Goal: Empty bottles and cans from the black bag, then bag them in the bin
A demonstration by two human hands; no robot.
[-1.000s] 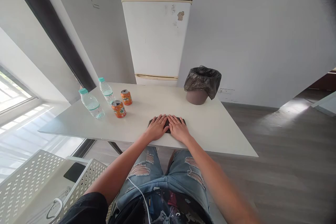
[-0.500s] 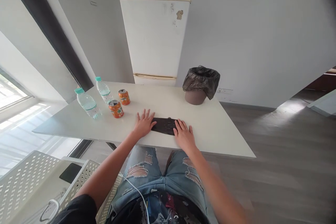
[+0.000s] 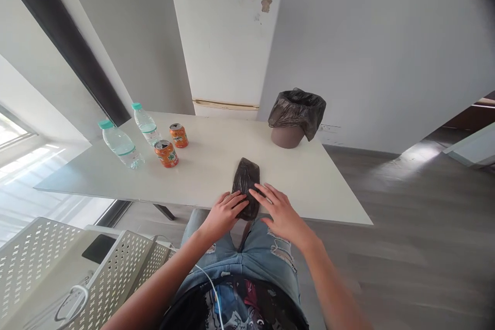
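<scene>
A folded black plastic bag (image 3: 244, 172) lies lengthwise away from me at the front edge of the white table, its near end reaching over the edge. My left hand (image 3: 228, 211) rests on the bag's near left side, fingers stretched out across it. Over its right side is my right hand (image 3: 276, 209), fingers spread, with the fingertips at the bag; whether they press on it I cannot tell. Neither hand is closed round the plastic.
Two clear bottles with green caps, one nearer (image 3: 122, 145) and one farther (image 3: 146, 125), stand left beside two orange cans (image 3: 166, 154). A brown bin (image 3: 286, 137) lined with a black bag stands back right. Behind is a white fridge (image 3: 226, 36); a perforated white basket (image 3: 116, 263) sits lower left.
The folded bag has turned from lying sideways to pointing away from me. Both hands have moved toward the table's front edge. The view has tilted down slightly.
</scene>
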